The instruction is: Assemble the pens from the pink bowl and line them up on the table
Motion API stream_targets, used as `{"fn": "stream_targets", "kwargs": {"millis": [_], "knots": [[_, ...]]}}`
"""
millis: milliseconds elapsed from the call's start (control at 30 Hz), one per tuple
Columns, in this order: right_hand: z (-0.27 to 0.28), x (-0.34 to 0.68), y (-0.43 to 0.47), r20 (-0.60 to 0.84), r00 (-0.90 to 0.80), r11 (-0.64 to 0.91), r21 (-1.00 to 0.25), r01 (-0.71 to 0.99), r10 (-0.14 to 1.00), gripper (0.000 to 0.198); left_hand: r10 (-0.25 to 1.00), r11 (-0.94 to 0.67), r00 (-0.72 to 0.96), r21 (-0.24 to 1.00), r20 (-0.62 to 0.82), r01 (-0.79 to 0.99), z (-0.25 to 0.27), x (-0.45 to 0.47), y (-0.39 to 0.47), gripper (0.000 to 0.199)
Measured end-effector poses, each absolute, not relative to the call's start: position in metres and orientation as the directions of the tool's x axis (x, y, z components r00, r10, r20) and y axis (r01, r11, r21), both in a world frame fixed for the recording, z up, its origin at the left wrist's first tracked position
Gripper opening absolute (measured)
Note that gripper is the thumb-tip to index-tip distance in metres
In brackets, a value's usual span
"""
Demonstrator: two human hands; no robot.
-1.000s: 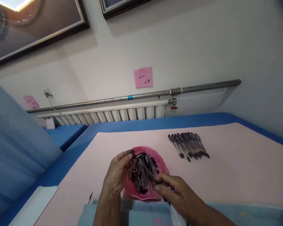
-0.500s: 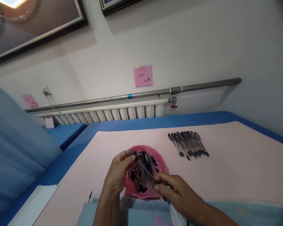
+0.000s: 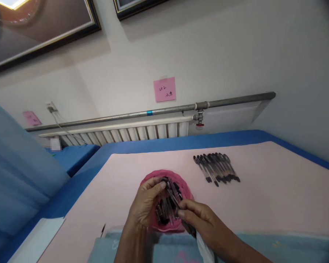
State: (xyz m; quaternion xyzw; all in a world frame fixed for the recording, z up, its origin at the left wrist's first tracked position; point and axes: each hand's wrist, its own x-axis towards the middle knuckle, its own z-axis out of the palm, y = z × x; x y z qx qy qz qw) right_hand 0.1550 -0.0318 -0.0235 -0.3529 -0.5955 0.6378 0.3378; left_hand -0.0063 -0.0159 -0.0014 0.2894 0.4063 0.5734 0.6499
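Observation:
Above a pink basket (image 3: 188,188) of clear pen barrels and dark caps, both my hands are closed on one slim, clear-barrelled pen (image 3: 173,194). The fingertips of my left hand (image 3: 144,201) pinch its upper end, where a dark part shows. My right hand (image 3: 205,223) grips the lower end between thumb and index finger. A white cloth or tissue (image 3: 204,250) hangs below the right palm, beside a dark piece I cannot make out. Capped pens (image 3: 216,168) lie side by side in a slanting row, beyond the basket to the right.
Pink sheeting (image 3: 263,197) covers the blue-edged table. A small dark, pointed item (image 3: 103,230) lies at the front left, near a white board (image 3: 38,239). Light blue cloth (image 3: 252,243) runs along the near edge. A radiator (image 3: 142,131) and pipe (image 3: 112,118) line the wall.
My left hand has moved right, closer to my right hand, along with the pen's upper end. The right hand stays nearly in place. The camera view has shifted slightly.

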Motion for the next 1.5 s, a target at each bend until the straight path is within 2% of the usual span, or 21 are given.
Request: {"fn": "stream_targets", "kwargs": {"millis": [167, 333, 400, 467, 533, 600, 700, 800, 900, 1000, 1167, 1300, 1367, 1400, 1433, 1500], "knots": [[-0.028, 0.154, -0.030, -0.064, -0.465, -0.121, -0.988, -0.092, 0.883, 0.024, 0.977, 0.212, 0.089, 0.862, -0.193, -0.460, -0.007, 0.007, -0.018, 0.024], [-0.026, 0.153, -0.028, -0.077, -0.424, -0.123, -0.989, -0.081, 0.902, 0.025, 0.979, 0.203, 0.093, 0.898, -0.181, -0.391, -0.010, 0.007, -0.016, 0.025], [-0.024, 0.154, -0.024, -0.077, -0.355, -0.115, -0.990, -0.086, 0.932, 0.023, 0.987, 0.157, 0.035, 0.930, -0.154, -0.332, -0.011, -0.002, -0.013, 0.027], [-0.023, 0.157, -0.018, -0.073, -0.273, -0.105, -0.989, -0.104, 0.959, 0.023, 0.991, 0.071, -0.097, 0.974, -0.094, -0.217, -0.013, -0.015, -0.009, 0.025], [-0.024, 0.160, -0.013, -0.068, -0.227, -0.095, -0.990, -0.109, 0.971, 0.024, 0.976, 0.009, -0.219, 1.000, -0.004, 0.020, -0.017, -0.026, -0.005, 0.016], [-0.027, 0.163, -0.011, -0.070, -0.217, -0.092, -0.991, -0.094, 0.974, 0.025, 0.965, 0.022, -0.256, 0.956, 0.056, 0.294, -0.022, -0.033, -0.001, 0.008], [-0.028, 0.163, -0.011, -0.079, -0.220, -0.094, -0.994, -0.059, 0.972, 0.025, 0.971, 0.045, -0.211, 0.788, 0.109, 0.614, -0.028, -0.032, 0.000, 0.016], [-0.027, 0.162, -0.013, -0.074, -0.225, -0.084, -0.996, -0.039, 0.972, 0.024, 0.981, 0.016, -0.134, 0.633, 0.139, 0.774, -0.029, -0.025, -0.002, 0.022], [-0.027, 0.161, -0.014, -0.066, -0.232, -0.077, -0.996, -0.039, 0.970, 0.023, 0.977, 0.047, -0.148, 0.527, 0.151, 0.848, -0.029, -0.018, -0.005, 0.024], [-0.027, 0.160, -0.014, -0.067, -0.236, -0.078, -0.996, -0.038, 0.969, 0.023, 0.961, 0.109, -0.218, 0.490, 0.172, 0.865, -0.031, -0.014, -0.004, 0.022], [-0.029, 0.160, -0.014, -0.064, -0.248, -0.071, -0.997, -0.022, 0.967, 0.022, 0.948, 0.221, -0.302, 0.484, 0.097, 0.847, -0.036, -0.010, -0.001, 0.021], [-0.032, 0.161, -0.013, -0.049, -0.267, -0.052, -0.999, -0.003, 0.962, 0.023, 0.945, 0.205, -0.310, 0.542, 0.108, 0.815, -0.033, -0.013, -0.002, 0.019], [-0.031, 0.162, -0.013, -0.037, -0.296, -0.029, -0.999, 0.030, 0.954, 0.022, 0.946, 0.168, -0.302, 0.623, 0.115, 0.764, -0.028, -0.017, -0.004, 0.015], [-0.030, 0.163, -0.014, -0.028, -0.318, -0.011, -0.998, 0.054, 0.948, 0.020, 0.952, 0.146, -0.292, 0.703, 0.092, 0.696, -0.025, -0.020, -0.005, 0.013], [-0.029, 0.163, -0.015, -0.018, -0.343, 0.010, -0.997, 0.081, 0.939, 0.019, 0.963, 0.124, -0.266, 0.801, 0.045, 0.586, -0.022, -0.022, -0.005, 0.010], [-0.025, 0.163, -0.018, -0.005, -0.404, 0.055, -0.989, 0.139, 0.915, 0.016, 0.986, 0.103, -0.153, 0.963, -0.066, 0.251, -0.015, -0.026, -0.008, 0.010]]}}
